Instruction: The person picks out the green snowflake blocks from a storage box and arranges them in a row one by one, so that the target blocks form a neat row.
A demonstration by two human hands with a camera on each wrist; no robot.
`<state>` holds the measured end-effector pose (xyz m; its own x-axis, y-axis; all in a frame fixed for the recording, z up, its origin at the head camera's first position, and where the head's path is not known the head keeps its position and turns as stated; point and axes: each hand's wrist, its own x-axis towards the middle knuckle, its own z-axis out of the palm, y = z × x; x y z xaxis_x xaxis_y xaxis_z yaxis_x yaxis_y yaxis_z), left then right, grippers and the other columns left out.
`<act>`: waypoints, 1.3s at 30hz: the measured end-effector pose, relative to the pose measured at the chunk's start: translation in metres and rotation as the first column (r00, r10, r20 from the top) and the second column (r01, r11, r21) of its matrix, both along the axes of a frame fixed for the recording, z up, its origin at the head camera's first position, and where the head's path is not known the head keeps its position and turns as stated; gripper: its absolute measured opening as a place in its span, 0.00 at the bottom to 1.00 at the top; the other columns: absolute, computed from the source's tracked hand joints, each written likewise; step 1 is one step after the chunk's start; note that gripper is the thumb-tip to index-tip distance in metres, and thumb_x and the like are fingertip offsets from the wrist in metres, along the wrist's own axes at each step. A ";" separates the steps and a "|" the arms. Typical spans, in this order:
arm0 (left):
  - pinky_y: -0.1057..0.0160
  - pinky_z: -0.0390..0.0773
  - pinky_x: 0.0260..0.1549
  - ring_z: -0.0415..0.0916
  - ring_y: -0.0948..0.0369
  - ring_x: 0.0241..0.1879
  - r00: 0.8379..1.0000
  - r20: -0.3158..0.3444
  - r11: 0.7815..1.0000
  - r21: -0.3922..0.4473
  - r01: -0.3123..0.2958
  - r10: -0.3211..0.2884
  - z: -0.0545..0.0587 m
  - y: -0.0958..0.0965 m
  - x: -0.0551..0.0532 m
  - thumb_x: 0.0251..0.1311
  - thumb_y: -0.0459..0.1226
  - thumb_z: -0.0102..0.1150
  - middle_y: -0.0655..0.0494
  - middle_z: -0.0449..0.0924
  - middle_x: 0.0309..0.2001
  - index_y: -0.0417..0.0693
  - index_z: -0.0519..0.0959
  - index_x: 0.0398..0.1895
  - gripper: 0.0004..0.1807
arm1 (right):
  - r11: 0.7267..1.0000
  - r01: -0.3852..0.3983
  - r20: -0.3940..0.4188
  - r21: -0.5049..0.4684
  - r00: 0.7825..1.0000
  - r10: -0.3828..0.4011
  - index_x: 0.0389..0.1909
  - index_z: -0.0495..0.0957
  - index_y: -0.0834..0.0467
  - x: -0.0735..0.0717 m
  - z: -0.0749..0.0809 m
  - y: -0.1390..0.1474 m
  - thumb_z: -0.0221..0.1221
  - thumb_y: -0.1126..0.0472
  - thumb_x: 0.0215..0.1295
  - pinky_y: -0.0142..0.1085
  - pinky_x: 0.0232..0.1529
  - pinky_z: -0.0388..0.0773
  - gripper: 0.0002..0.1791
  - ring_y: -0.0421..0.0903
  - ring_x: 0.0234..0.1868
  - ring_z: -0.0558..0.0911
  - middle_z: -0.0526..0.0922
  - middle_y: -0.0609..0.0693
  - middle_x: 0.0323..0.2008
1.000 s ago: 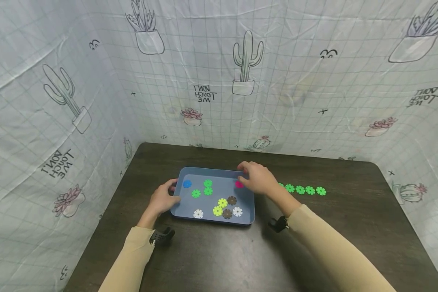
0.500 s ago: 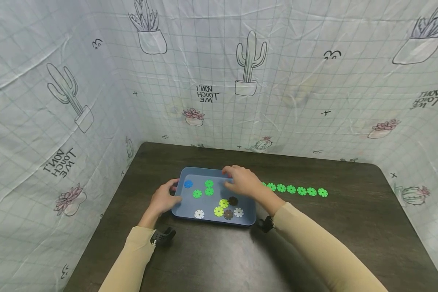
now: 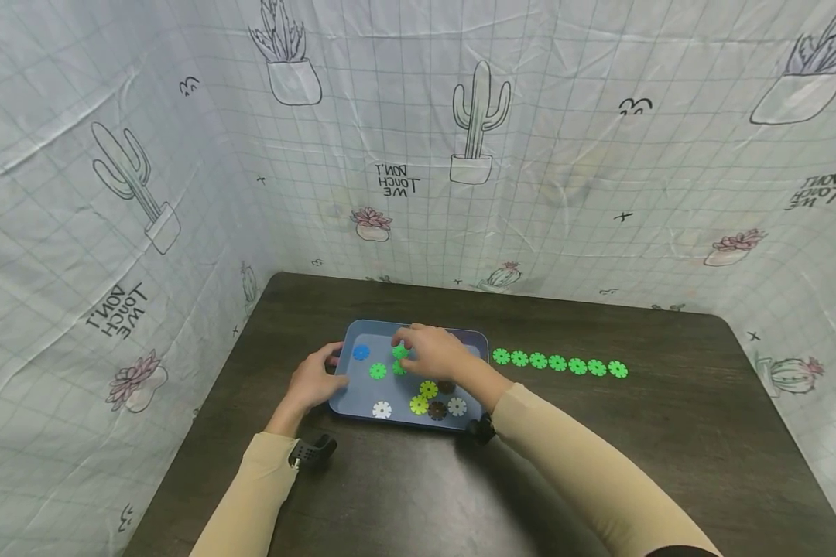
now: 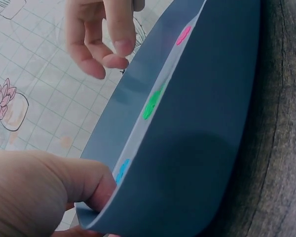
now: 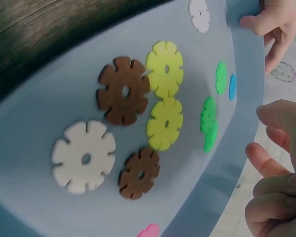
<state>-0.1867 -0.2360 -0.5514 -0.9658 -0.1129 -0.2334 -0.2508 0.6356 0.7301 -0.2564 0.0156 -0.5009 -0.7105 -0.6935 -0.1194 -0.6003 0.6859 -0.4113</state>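
A blue-grey tray (image 3: 355,391) holds notched plastic discs. My left hand (image 3: 313,379) grips its left rim, the thumb inside the wall. Over the tray hovers my right hand (image 3: 435,357), thumb and fingers apart with nothing between them, nearest the green discs (image 3: 377,371). A blue disc (image 3: 361,353) lies at the tray's far left. Toward the near side are yellow discs (image 5: 165,123), brown discs (image 5: 123,91) and white discs (image 5: 84,156). The pink disc (image 5: 149,230) shows in both wrist views; in the head view my right hand and forearm hide it.
On the dark table (image 3: 418,495), a row of several green discs (image 3: 558,363) runs rightward from beside the tray's right rim. A patterned white cloth (image 3: 550,232) hangs behind the table and along its sides.
My right hand has moved left across the tray, from beside the pink disc to above the green ones. More of the green row is uncovered. The left hand stays on the rim.
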 end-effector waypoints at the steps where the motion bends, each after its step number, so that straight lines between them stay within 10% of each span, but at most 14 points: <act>1: 0.52 0.82 0.38 0.81 0.46 0.48 1.000 0.002 1.000 -0.001 -0.001 0.001 0.000 0.000 0.000 0.54 0.31 0.66 0.41 0.81 0.57 0.49 0.70 0.75 0.40 | 1.000 -0.004 0.004 0.005 1.000 0.004 0.61 0.81 0.52 0.001 0.000 -0.002 0.64 0.54 0.70 0.48 0.46 0.80 0.20 0.48 0.50 0.82 0.83 0.51 0.51; 39: 0.51 0.82 0.38 0.82 0.46 0.46 1.000 -0.020 1.000 0.005 0.000 0.000 -0.001 0.002 0.007 0.54 0.32 0.69 0.42 0.82 0.56 0.49 0.72 0.73 0.39 | 0.977 -0.042 0.012 0.210 0.999 0.040 0.59 0.83 0.46 0.006 -0.031 -0.050 0.66 0.53 0.69 0.45 0.52 0.80 0.18 0.48 0.52 0.82 0.81 0.48 0.56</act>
<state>-0.1794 -0.2341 -0.5523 -0.9702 -0.1114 -0.2151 -0.2362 0.6319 0.7382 -0.2509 -0.0344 -0.5317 -0.6806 -0.6809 -0.2705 -0.6272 0.7323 -0.2652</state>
